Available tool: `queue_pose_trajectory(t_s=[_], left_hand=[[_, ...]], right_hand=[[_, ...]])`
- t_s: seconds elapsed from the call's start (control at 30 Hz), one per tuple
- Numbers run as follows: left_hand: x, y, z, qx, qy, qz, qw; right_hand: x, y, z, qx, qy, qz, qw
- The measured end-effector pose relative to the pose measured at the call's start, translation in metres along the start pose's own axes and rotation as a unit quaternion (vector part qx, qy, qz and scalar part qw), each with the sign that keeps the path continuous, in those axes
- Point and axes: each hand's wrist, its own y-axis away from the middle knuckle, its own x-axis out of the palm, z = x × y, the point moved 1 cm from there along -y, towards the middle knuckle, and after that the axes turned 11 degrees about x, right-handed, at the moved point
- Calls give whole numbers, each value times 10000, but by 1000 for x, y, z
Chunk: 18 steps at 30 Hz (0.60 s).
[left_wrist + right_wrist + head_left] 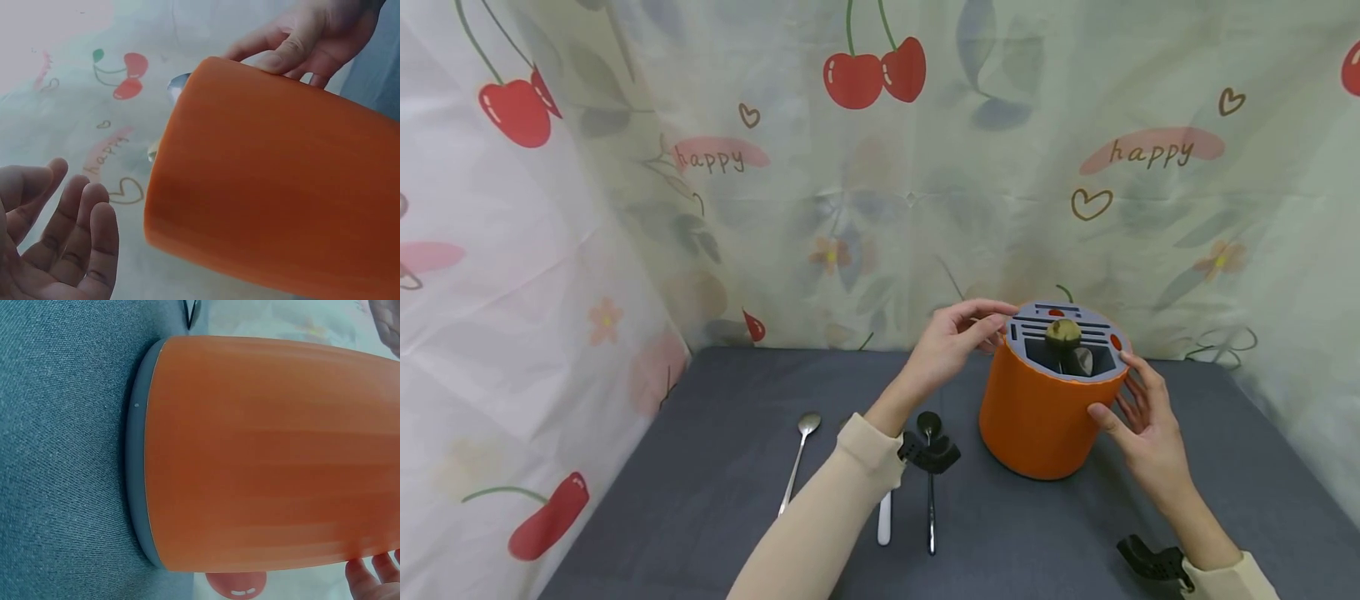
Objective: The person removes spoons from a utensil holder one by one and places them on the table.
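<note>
My left hand [952,337] hovers, fingers loose, left of the orange utensil holder [1037,425] my right hand [1152,435] grips, well inside the table's [1225,450] right edge.

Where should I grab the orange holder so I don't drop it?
I'd take the orange holder by its wall, just below the rim, with one hand from the left and one from the right. It stands upright, round and looks too wide for one hand. No handle shows, and shiny tips rise in its slotted top, so the sides seem best.
</note>
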Motion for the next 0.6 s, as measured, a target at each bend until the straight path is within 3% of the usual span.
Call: queue_pose_trajectory(t_s=[0.13, 0.3, 0.6], left_hand=[[10, -11, -1, 50, -93, 144, 9998], [27, -24, 0, 137, -381, 623, 9972], [45, -36, 2, 21, -1252, 1525, 9803]], right_hand=[[0, 0, 0, -29, 7, -24, 10000], [0, 0, -1, -66, -81, -39, 9999], [0, 0, -3, -149, -361, 57, 9992]])
